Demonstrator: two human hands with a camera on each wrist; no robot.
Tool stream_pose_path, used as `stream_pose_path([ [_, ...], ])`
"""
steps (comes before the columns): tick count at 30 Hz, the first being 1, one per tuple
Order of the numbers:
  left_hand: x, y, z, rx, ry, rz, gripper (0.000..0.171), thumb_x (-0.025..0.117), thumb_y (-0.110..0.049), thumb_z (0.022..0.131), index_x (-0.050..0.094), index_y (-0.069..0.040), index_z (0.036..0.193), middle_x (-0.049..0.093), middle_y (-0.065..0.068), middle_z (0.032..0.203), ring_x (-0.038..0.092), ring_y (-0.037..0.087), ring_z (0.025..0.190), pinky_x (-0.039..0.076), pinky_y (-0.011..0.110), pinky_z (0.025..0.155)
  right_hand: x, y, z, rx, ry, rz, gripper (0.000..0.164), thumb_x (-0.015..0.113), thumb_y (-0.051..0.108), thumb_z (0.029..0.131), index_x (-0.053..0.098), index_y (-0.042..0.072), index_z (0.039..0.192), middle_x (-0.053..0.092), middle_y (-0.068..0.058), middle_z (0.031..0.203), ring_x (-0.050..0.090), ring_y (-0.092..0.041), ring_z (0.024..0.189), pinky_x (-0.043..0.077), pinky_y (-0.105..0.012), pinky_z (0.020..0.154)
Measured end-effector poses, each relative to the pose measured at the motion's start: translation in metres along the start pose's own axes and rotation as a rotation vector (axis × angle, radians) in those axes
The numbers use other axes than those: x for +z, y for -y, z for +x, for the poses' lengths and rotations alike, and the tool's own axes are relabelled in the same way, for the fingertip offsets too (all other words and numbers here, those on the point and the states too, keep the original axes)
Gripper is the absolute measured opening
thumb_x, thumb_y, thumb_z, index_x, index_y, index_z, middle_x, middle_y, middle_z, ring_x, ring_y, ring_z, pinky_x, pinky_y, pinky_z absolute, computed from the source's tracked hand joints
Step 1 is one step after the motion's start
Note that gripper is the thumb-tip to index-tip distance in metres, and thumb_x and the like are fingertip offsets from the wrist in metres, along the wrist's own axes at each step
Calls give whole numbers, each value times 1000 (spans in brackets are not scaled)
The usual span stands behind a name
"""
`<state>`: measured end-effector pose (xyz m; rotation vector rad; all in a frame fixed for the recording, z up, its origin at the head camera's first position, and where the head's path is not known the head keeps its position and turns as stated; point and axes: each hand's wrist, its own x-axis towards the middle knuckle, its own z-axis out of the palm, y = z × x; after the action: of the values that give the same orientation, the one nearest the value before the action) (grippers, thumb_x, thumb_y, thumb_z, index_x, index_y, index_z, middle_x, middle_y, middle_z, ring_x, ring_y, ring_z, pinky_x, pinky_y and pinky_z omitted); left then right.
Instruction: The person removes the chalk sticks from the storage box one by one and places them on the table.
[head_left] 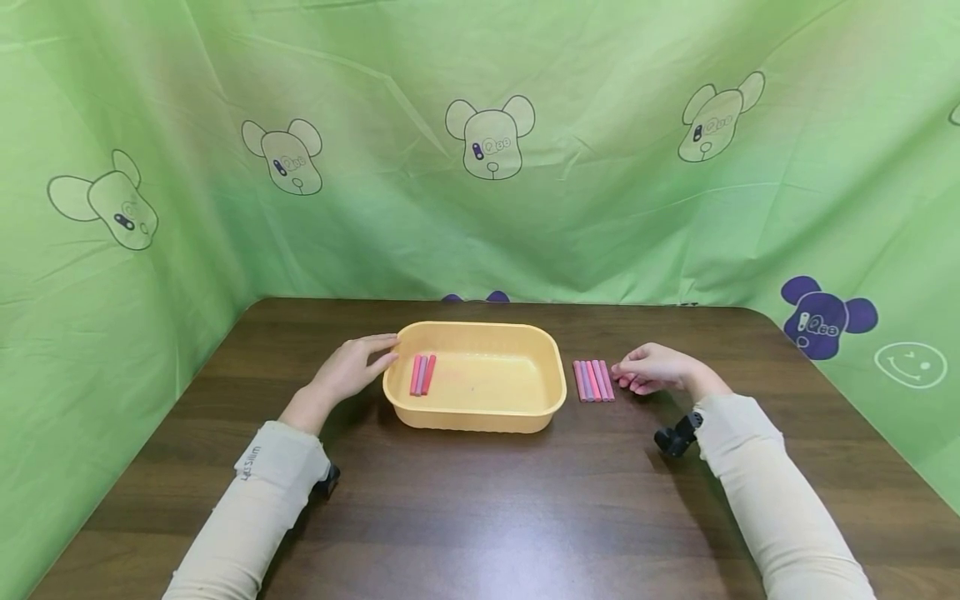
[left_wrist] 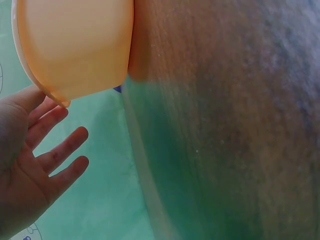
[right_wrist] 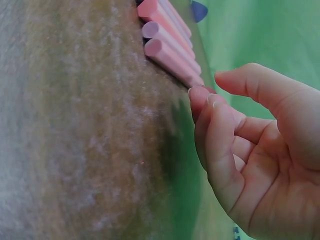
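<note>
A yellow plastic basin [head_left: 480,422] stands in the middle of the table. Three chalk sticks [head_left: 423,375], pinkish red and purple, lie side by side near its left end. My left hand [head_left: 351,365] touches the left rim, its fingers spread and fairly straight; in the left wrist view the basin wall [left_wrist: 75,50] hides part of the thumb. To the right of the basin, several pink and purple chalk sticks [head_left: 593,381] lie in a row. Beside the row's right end is my right hand [head_left: 654,368], fingers loosely bent, thumb apart from the fingertips, nothing visible between them.
The dark wooden table [head_left: 480,508] carries the basin and the chalk row. A green cloth [head_left: 375,233] with printed bear heads hangs behind and at both sides. Small black cameras [head_left: 678,435] are strapped at the wrists.
</note>
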<state>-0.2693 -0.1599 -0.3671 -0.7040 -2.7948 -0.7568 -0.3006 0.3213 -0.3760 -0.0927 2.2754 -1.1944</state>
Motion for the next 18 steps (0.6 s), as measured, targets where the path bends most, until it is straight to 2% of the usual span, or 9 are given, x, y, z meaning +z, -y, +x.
stream_pose_path([
  [4,0,0,0,4,-5,-6,38,57,-21,93,58,-2,126,58,16,131,53,32,123,42,46,104,0,7,-2,-33,1,-10,37,48,12,93,53,-16,117,62,4,77,55,0,63,51,-14,60],
  [8,1,1,-1,9,-9,-7,38,57,-20,93,58,-1,126,58,16,130,53,32,123,42,46,104,2,21,-4,-66,3,-28,42,49,15,95,48,-18,121,64,3,81,55,0,64,52,-14,61],
  [18,2,3,1,6,0,-8,38,57,-20,93,57,-1,127,57,16,132,52,32,124,42,47,104,11,66,-5,-129,-14,-68,42,57,22,92,53,-14,114,67,-2,84,60,-6,69,55,-20,67],
])
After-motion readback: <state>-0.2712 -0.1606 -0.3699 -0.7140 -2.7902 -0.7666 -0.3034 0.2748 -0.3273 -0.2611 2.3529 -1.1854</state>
